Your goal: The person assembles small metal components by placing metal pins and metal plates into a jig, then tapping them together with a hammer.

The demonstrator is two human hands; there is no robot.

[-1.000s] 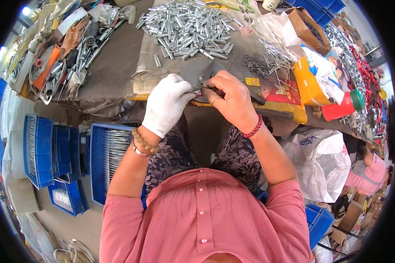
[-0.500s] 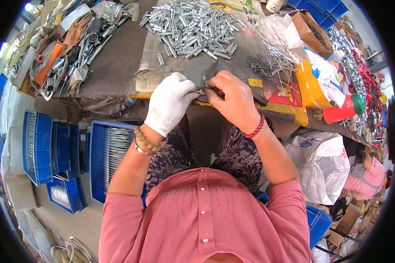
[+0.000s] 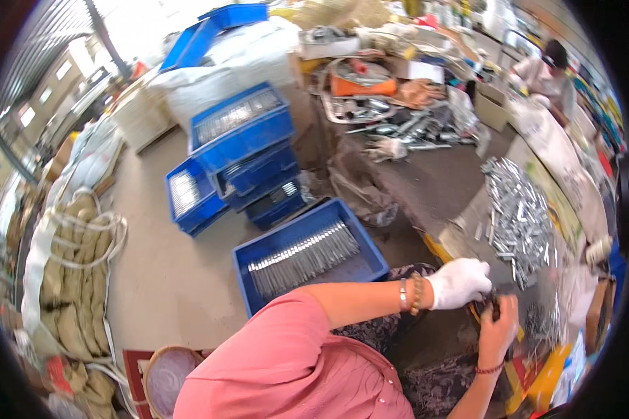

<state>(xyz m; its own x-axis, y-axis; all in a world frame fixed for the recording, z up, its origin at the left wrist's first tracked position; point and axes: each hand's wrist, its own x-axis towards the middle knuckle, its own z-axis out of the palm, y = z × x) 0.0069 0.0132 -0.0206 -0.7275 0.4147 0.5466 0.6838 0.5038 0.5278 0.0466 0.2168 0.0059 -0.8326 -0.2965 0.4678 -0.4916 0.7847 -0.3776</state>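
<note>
Bare table [image 3: 426, 173] lies open to the left hand [image 3: 460, 283] between the tool heap [image 3: 426, 133] and the pile of metal tubes [image 3: 517, 216], while a blue bin [image 3: 369, 241] blocks low passage beside the left forearm [image 3: 363, 304].

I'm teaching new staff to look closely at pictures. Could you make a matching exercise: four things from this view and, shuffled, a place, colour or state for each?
Things
1. Left hand
2. Right hand
3. Short silver pieces
4. Thin rods

Descriptions
A. Lined up in a blue tray
B. Bare, worn with a red bracelet
C. Covered by a white glove
D. Heaped loosely on the table

Pairs: 1-C; 2-B; 3-D; 4-A
</note>
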